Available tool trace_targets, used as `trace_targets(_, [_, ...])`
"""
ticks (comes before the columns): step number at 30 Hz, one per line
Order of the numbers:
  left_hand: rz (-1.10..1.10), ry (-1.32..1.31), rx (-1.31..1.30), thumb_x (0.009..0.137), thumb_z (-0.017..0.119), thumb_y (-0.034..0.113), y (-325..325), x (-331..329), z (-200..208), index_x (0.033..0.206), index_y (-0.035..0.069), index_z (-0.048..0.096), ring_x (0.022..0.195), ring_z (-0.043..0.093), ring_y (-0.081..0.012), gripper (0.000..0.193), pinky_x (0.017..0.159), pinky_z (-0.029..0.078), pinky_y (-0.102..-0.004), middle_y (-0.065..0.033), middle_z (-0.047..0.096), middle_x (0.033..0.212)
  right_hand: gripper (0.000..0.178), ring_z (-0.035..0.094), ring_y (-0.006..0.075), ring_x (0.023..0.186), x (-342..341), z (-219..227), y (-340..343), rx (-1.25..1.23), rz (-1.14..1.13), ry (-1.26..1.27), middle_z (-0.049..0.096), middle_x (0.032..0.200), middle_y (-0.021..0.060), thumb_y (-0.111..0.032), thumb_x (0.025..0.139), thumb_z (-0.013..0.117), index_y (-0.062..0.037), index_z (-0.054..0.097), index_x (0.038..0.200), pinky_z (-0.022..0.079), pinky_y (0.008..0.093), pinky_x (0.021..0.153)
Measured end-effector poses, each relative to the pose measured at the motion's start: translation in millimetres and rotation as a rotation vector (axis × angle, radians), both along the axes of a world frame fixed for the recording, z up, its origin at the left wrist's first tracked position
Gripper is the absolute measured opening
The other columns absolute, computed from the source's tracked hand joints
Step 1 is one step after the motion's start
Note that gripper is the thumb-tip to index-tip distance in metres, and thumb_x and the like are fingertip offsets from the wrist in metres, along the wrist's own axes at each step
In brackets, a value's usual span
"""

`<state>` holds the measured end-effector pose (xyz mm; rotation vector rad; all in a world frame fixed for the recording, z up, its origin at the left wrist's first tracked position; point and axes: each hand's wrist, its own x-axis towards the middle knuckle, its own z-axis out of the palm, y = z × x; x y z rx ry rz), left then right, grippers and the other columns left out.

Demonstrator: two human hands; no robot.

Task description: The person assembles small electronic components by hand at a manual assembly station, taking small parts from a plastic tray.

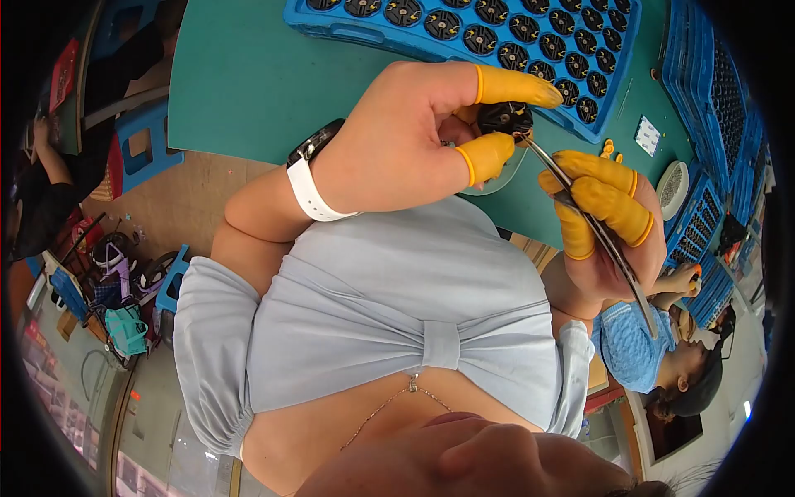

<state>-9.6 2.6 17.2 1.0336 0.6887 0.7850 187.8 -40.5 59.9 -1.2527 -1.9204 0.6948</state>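
My left hand (pixel 406 137), with yellow finger cots on thumb and forefinger, pinches a small round black part (pixel 502 118) over the green table. My right hand (pixel 613 215), also in yellow finger cots, is closed around a pair of metal tweezers (pixel 617 255). The tweezers' tips touch or nearly touch the right side of the black part, where thin wire ends seem to show; exact contact is too small to tell. A clear round dish (pixel 507 177) lies partly hidden below my left hand. Just beyond both hands is a blue tray (pixel 331 26) holding rows of similar black parts.
Loose yellow finger cots (pixel 609 149), a white printed packet (pixel 647 136) and a white bowl (pixel 673 187) of tiny pieces lie to the right on the green table (pixel 240 83). Stacked blue trays (pixel 677 58) line the right edge. A co-worker in blue (pixel 633 346) sits at right.
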Motion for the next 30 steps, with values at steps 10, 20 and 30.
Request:
trace_targets(10, [-0.016,0.026,0.005,0.081,0.057,-0.005,-1,1,0,0.119,0.005,0.058,0.072,0.058,-0.0063,0.040,0.064,0.049,-0.0201,-0.0042,0.063,0.087,0.023,0.065,0.0273,0.072,3,-1,1,-0.010,-0.020,0.051,0.062,0.088,0.0267,-0.006,0.076,0.072,0.0092,0.059,0.086,0.054,0.0321,0.062])
trace_targets(20, [-0.022,0.039,0.008,0.081,0.059,-0.003,-2,0,2,0.120,0.006,0.057,0.070,0.059,-0.0060,0.040,0.063,0.049,-0.0200,-0.0045,0.065,0.086,0.019,0.066,0.0263,0.071,4,-4,-9,-0.011,-0.074,0.075,0.063,0.090,0.0254,-0.004,0.077,0.071,0.0066,0.060,0.087,0.055,0.0310,0.063])
trace_targets(30, [-0.021,0.003,0.002,0.081,0.058,-0.004,-1,1,4,0.120,0.007,0.057,0.074,0.058,-0.0059,0.040,0.066,0.049,-0.0203,-0.0042,0.064,0.089,0.018,0.066,0.0273,0.076,12,-7,-9,-0.033,-0.039,0.144,0.062,0.095,0.0248,-0.005,0.080,0.068,0.0029,0.059,0.093,0.055,0.0341,0.067])
